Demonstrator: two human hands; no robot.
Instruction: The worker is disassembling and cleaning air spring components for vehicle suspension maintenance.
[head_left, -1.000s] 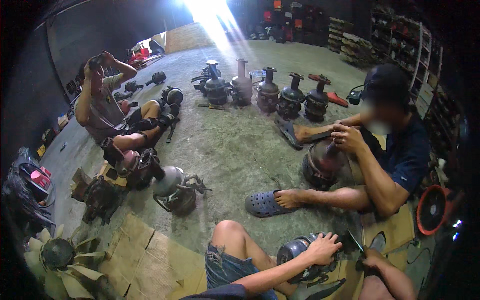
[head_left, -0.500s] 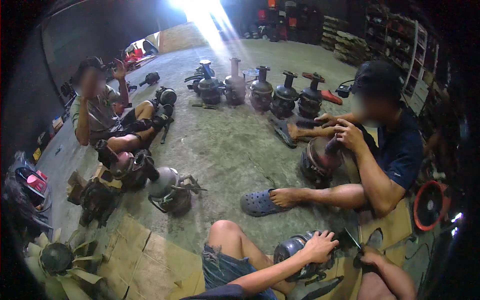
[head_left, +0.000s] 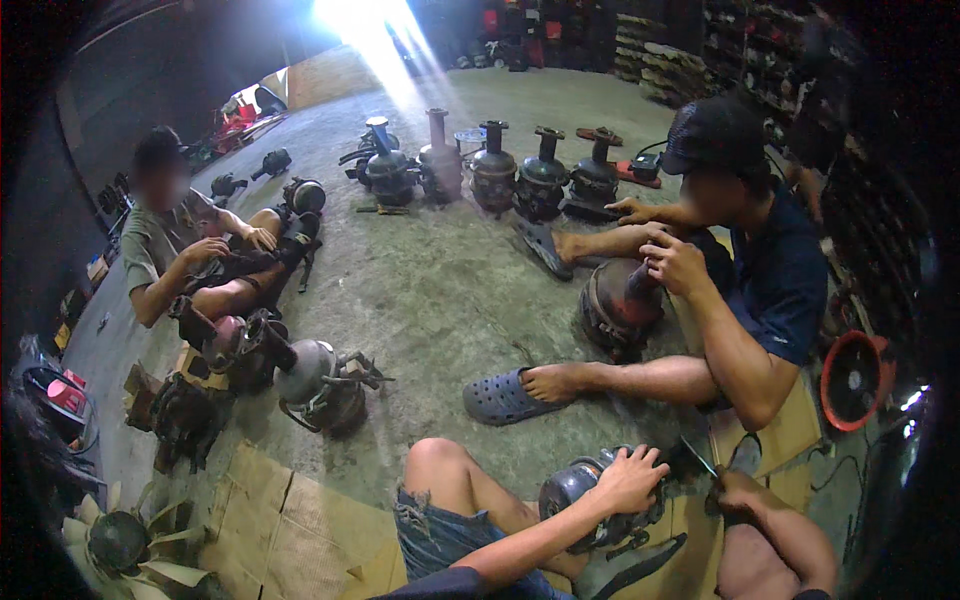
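On the cardboard in front of me lies a round, dark metal housing (head_left: 568, 488) on its side. My left hand (head_left: 632, 478) rests over its top, fingers curved onto the metal. My right hand (head_left: 738, 490) is closed round a thin hand tool with a narrow pale blade (head_left: 698, 454). The blade slants up and left, toward the housing's dark right end; whether it touches cannot be made out. My bent knee and torn denim shorts (head_left: 447, 535) are left of the housing.
At right, a seated co-worker holds a necked metal housing (head_left: 620, 305). Another person sits at far left, near several housings (head_left: 318, 372). More housings (head_left: 493, 180) stand in a row at the back. A fan wheel (head_left: 118, 542) lies lower left; a round orange fan (head_left: 852, 382) is right.
The view has shifted slightly, so most things sit further left. The person at far left has lowered both raised hands to the lap. My hands keep nearly the same places.
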